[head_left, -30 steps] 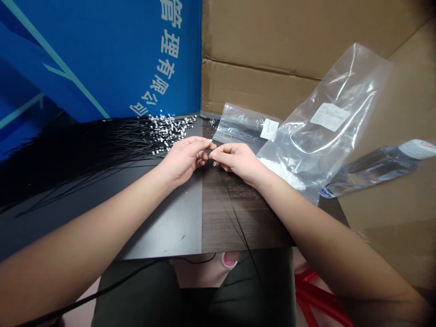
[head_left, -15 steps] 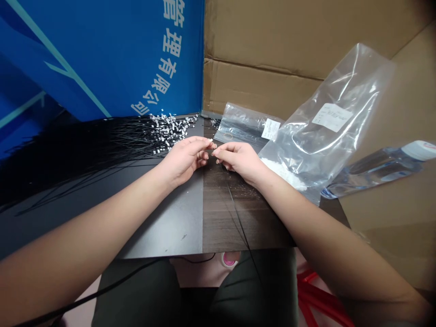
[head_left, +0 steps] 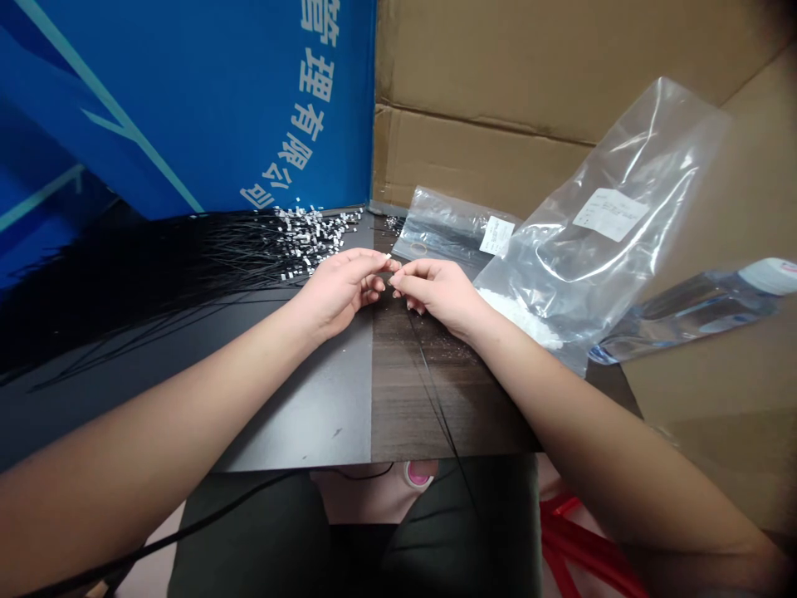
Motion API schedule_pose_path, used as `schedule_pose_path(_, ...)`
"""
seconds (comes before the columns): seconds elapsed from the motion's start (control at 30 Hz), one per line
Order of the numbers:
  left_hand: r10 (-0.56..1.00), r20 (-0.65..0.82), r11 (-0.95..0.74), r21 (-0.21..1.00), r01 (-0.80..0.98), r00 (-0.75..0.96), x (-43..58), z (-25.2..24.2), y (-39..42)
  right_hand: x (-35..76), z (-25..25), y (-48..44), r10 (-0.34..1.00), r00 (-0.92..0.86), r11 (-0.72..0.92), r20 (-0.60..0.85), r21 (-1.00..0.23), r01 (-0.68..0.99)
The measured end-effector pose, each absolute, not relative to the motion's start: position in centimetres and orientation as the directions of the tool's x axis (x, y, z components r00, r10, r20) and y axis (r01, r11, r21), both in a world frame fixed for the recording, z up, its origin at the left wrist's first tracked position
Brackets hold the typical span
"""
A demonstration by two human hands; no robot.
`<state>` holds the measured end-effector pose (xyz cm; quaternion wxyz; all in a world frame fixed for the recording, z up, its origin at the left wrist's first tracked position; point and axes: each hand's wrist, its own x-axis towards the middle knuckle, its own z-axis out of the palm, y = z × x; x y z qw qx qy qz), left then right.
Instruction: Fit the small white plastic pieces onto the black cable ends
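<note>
Over the middle of the table, my left hand [head_left: 339,292] pinches a small white connector [head_left: 388,257] between thumb and forefinger, its other fingers curled. Close beside it, my right hand [head_left: 441,292] is closed with thumb and forefinger on a thin black wire [head_left: 441,403]. The wire trails down from the fingers over the table's front edge toward my lap. Its upper end is hidden by the fingertips. Left of my hands lies a large heap of black wires [head_left: 124,282], many ending in white connectors [head_left: 311,241].
A clear bag of white pieces [head_left: 520,316] leans at the right, before a tilted water bottle [head_left: 697,311]. Behind my hands lies a flat bag of black wires [head_left: 452,228] with a rubber band [head_left: 418,248]. Cardboard [head_left: 473,158] and a blue panel [head_left: 187,100] stand behind.
Both hands stay almost in place, fingertips close together. The view has shifted very slightly; nothing has been let go or newly taken.
</note>
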<state>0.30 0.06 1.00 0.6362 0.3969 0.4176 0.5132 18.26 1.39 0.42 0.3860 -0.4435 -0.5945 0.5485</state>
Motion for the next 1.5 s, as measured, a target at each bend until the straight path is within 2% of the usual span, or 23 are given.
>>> schedule_pose_path(0.63,0.987,-0.115,0.146,0.932,-0.332,0.111,0.1,1.0,0.1,18.1,0.9,1.2,0.949,-0.305,-0.075,-0.080,-0.997,0.030)
schedule_pose_path(1.0,0.989,-0.108,0.135,0.935,-0.328,0.100,0.3,1.1,-0.1,18.4,1.4,1.2,0.885,-0.412,-0.291,-0.216,-0.948,-0.127)
schedule_pose_path(1.27,0.989,-0.098,0.128,0.938,-0.321,0.108,0.3,1.2,-0.2,18.4,1.6,1.2,0.851,-0.459,-0.366,-0.255,-0.914,-0.172)
schedule_pose_path(1.37,0.989,-0.104,0.131,0.939,-0.317,0.102,0.3,1.2,-0.2,18.3,1.7,1.1,0.860,-0.441,-0.348,-0.258,-0.928,-0.136)
schedule_pose_path(1.5,0.990,-0.112,0.135,0.942,-0.306,0.091,0.3,1.2,-0.1,18.1,1.6,0.9,0.897,-0.402,-0.243,-0.186,-0.965,-0.095)
